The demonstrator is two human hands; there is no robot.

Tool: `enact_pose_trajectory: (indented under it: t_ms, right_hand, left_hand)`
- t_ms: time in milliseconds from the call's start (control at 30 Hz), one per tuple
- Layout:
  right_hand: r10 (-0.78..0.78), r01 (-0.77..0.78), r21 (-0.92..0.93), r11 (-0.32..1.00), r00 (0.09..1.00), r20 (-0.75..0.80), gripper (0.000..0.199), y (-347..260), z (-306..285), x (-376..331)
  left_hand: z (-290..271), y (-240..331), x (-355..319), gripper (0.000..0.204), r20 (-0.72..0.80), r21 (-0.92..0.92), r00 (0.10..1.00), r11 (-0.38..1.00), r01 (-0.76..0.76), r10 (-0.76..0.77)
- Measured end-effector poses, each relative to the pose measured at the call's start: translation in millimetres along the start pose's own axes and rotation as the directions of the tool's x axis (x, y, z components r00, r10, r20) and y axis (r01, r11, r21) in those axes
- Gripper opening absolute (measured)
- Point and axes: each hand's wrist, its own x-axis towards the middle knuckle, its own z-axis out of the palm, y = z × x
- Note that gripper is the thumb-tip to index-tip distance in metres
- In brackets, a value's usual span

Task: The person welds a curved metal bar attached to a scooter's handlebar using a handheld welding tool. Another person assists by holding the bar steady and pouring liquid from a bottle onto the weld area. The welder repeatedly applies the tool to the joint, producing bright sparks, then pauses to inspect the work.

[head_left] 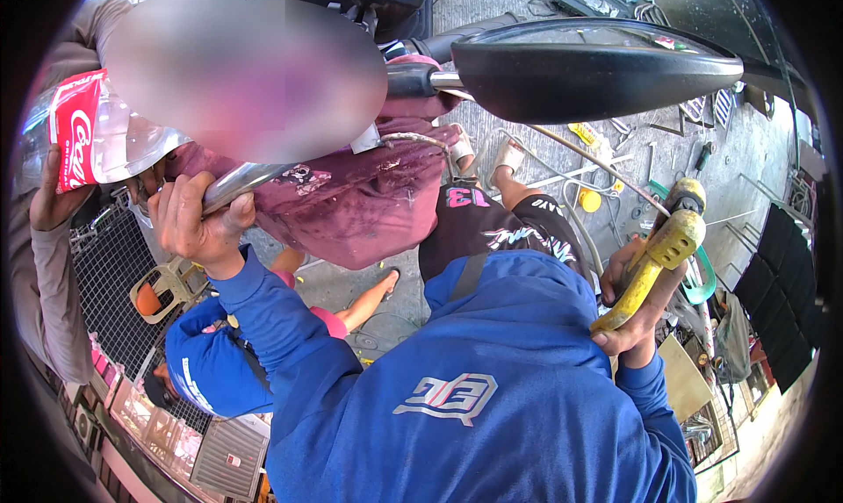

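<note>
My left hand (pixel 200 225), in a blue sleeve, is closed around a shiny metal tube (pixel 241 185) that slants up over a stained maroon cloth (pixel 351 209). The tube's far end is hidden by a blurred patch. On the right, the fingers of my right hand (pixel 634 314) wrap the yellow welding electrode holder (pixel 654 262). A thin rod (pixel 580 154) runs from its jaws up and left, behind a black side mirror (pixel 597 82). Beside my left hand, another person's hand (pixel 54 200) holds a clear plastic bottle (pixel 132 143) with a red label.
The large mirror and its stem stand across the top, between my hands. A person in blue (pixel 215 362) is low at the left, near a beige plastic chair (pixel 171 288). Cables, a yellow round cap (pixel 589 201) and tools litter the concrete floor (pixel 474 33).
</note>
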Motion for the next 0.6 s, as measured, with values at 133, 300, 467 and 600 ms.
enact_pose_trajectory:
  t_ms: [133,300,467,600]
  right_hand:
    - [0.039,-0.039,-0.008,0.999,0.999,0.019,0.147,-2.1,-0.2,0.2]
    - [0.057,-0.056,0.024,0.998,0.998,-0.028,0.147,-6.1,4.6,0.3]
    - [0.028,-0.028,-0.009,1.000,0.998,0.059,0.147,-4.2,0.1,2.1]
    - [-0.009,0.009,-0.001,1.000,0.995,0.098,0.146,-1.0,-1.7,2.1]
  left_hand:
    - [-1.7,0.2,-0.1,0.073,0.050,0.026,0.999,1.000,0.003,-0.004]
    - [-2.1,-0.1,1.5,0.072,0.049,0.017,0.999,1.000,0.016,-0.017]
    - [-1.5,1.1,1.6,0.072,0.049,0.036,0.999,0.999,-0.011,0.009]
    - [-1.9,1.6,3.8,0.072,0.044,0.022,0.999,1.000,-0.008,0.007]
